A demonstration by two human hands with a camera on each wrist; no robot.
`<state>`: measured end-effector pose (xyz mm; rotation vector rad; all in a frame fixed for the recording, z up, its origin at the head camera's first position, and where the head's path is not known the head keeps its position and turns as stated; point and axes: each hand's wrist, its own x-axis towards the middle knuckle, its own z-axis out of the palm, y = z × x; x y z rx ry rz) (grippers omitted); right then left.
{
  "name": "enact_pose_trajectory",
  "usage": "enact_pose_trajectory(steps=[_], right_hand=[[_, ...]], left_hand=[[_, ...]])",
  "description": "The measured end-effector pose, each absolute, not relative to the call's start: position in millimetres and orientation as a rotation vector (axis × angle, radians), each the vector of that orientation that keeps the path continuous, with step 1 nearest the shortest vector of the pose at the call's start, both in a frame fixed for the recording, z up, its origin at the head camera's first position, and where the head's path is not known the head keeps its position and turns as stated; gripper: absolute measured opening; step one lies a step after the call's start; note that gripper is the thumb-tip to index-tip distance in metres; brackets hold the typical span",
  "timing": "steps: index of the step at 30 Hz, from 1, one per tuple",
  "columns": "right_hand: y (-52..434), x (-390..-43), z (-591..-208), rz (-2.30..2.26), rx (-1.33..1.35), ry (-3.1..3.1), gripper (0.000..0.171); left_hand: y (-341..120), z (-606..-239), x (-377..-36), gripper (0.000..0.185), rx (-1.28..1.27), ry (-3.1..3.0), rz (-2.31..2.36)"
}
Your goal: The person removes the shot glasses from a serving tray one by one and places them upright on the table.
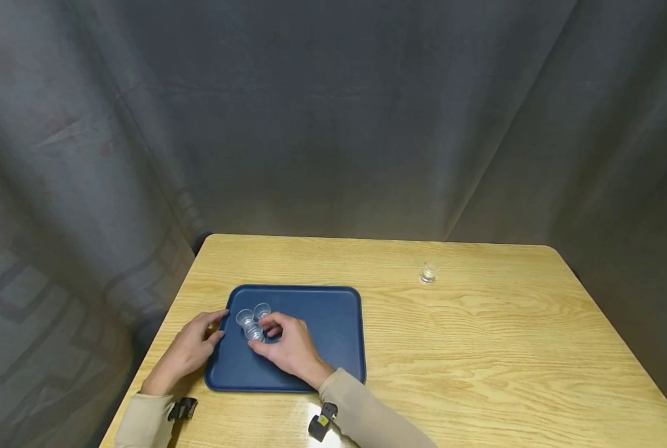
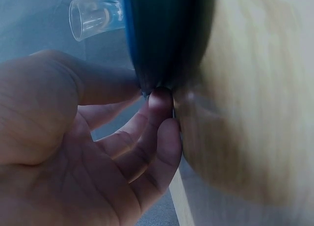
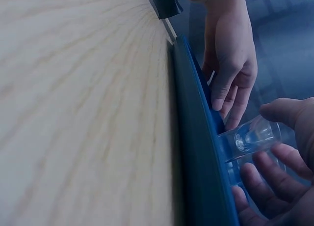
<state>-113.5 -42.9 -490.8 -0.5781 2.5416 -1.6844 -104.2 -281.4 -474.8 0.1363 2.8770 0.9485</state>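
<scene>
On the left part of the blue tray [image 1: 328, 336] stand small clear shot glasses, close together. One shot glass [image 1: 244, 318] is nearest the left rim, and another shot glass [image 1: 262, 310] is just behind. My right hand [image 1: 291, 345] reaches over the tray and holds the front shot glass [image 3: 252, 135] between thumb and fingertips; it looks upright, its base at or close to the tray. My left hand [image 1: 190, 348] grips the tray's left rim, with thumb and fingers on either side of the edge in the left wrist view.
One more shot glass [image 1: 427, 274] stands alone on the wooden table [image 1: 479, 348], toward the back and right of the tray. Dark grey curtains [image 1: 333, 124] hang behind the table and along its sides. Each wrist wears a black camera band [image 1: 323, 421].
</scene>
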Motion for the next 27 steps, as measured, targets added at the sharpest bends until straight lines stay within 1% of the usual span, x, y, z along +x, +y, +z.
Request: enact_pose_trajectory(steps=[16,27], right_hand=[[-42.6,-112.8,-489.9,-1.704,-0.596,2.577,0.034],[-40.1,-113.5,-489.9,-1.772,-0.549,2.492,0.035]], left_hand=[[-280.8,-474.4,-105.2,0.047,0.121,2.862,0.952],[-281.6,-476.2,-105.4,0.046,0.13,2.873,0.946]])
